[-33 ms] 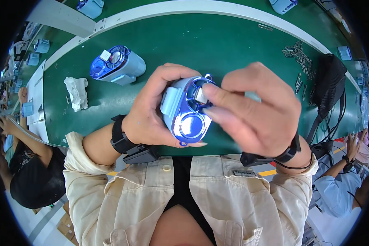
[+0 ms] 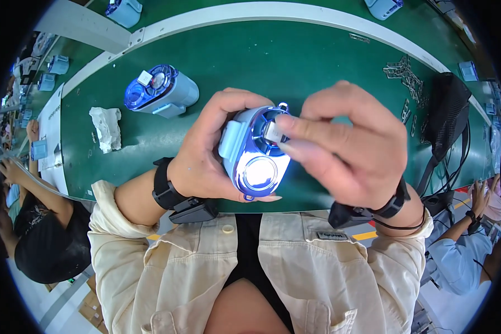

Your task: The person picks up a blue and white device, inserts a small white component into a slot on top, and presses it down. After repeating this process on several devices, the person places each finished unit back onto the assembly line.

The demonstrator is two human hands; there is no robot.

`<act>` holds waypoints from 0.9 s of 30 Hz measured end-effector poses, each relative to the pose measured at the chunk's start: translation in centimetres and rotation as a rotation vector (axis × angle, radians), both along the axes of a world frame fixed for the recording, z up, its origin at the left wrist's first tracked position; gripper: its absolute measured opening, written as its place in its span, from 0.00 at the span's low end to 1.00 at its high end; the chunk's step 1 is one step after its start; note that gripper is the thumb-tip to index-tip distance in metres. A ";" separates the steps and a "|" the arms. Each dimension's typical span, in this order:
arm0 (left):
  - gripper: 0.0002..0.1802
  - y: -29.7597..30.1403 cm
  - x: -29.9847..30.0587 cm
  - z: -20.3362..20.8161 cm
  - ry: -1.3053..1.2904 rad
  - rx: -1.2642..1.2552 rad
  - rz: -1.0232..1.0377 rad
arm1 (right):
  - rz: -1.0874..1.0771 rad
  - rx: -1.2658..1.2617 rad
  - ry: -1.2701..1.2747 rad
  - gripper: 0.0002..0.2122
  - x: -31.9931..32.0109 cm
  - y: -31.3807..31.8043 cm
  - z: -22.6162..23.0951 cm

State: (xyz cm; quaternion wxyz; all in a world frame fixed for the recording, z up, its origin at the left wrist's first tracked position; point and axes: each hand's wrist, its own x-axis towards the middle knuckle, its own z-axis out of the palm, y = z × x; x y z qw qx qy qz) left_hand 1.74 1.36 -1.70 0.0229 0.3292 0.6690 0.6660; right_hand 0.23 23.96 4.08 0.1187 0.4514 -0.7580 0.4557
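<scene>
My left hand (image 2: 206, 142) is wrapped round a light-blue device (image 2: 241, 150) with a shiny dark-blue oval face. That face has a bright round disc at its near end and a dark ring-shaped opening at its far end. Over the opening, thumb and fingertips of my right hand (image 2: 348, 145) pinch a small white square piece (image 2: 272, 132); my fingers hide part of it. Whether the piece is fixed to the device I cannot tell. To the left a matching device (image 2: 170, 92) lies on the green table, a white square piece (image 2: 145, 78) on its face.
Crumpled white paper (image 2: 106, 129) lies at the left. Several metal chain pieces (image 2: 406, 78) and a black mesh pouch (image 2: 448, 111) with cables are at the right. A white rail (image 2: 250, 10) borders the table's far side. Other people (image 2: 50, 234) sit at both sides.
The whole view has shifted very slightly. My right fingertips have moved a little at the white square piece; both hands keep their hold.
</scene>
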 end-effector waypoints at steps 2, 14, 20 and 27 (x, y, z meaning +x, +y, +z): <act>0.50 0.0 0.0 0.3 0.020 -0.009 -0.008 | 0.040 -0.053 -0.189 0.14 0.0 -0.1 0.0; 0.48 0.0 1.0 -0.4 0.050 -0.052 0.079 | 0.423 -0.647 -1.163 0.20 1.6 -3.5 -3.0; 0.46 0.4 1.1 -0.7 0.096 -0.062 0.181 | 0.421 -0.692 -1.289 0.21 2.0 -3.8 -3.0; 0.49 0.1 0.6 -1.1 0.180 -0.085 0.127 | 0.459 -0.669 -1.206 0.22 1.3 -3.7 -3.4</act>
